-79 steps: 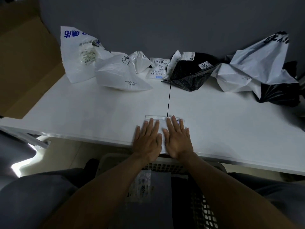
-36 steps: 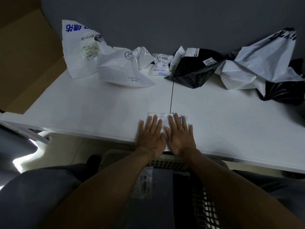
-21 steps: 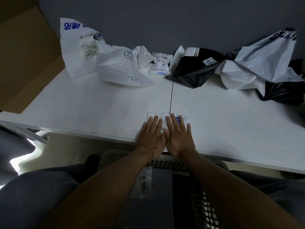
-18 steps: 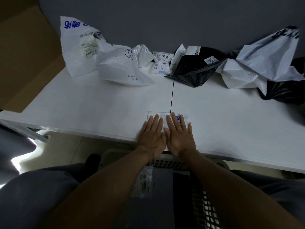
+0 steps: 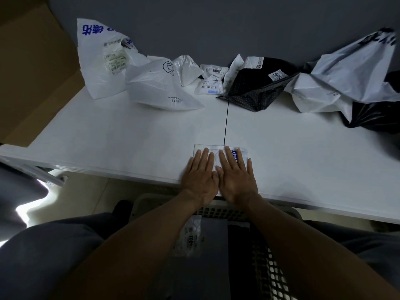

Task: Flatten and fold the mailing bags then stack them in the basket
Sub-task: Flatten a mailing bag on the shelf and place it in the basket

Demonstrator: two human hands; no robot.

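Nearest, at 6 o'clock, the basket (image 5: 266,264) is seen below the table edge, and a flattened grey bag (image 5: 213,245) with a white label is laid in it. Just beyond, at the near edge of the table (image 5: 129,137), a folded white mailing bag (image 5: 242,153) with blue print is pressed flat under both hands. The left hand (image 5: 200,178) and the right hand (image 5: 237,178) are laid side by side, palms down, fingers straight and slightly spread; nothing is gripped. Further out, crumpled bags are heaped along the far edge. A tall white bag with blue characters (image 5: 101,61) is stood at 10 o'clock and a puffed white bag (image 5: 160,87) is lying at 11. Small labelled packets (image 5: 213,81) and a black dotted bag (image 5: 255,92) are found at 12. A large white bag (image 5: 346,74) is draped over a black bag (image 5: 376,113) at 2. Cardboard (image 5: 32,72) is seen at 9 o'clock.
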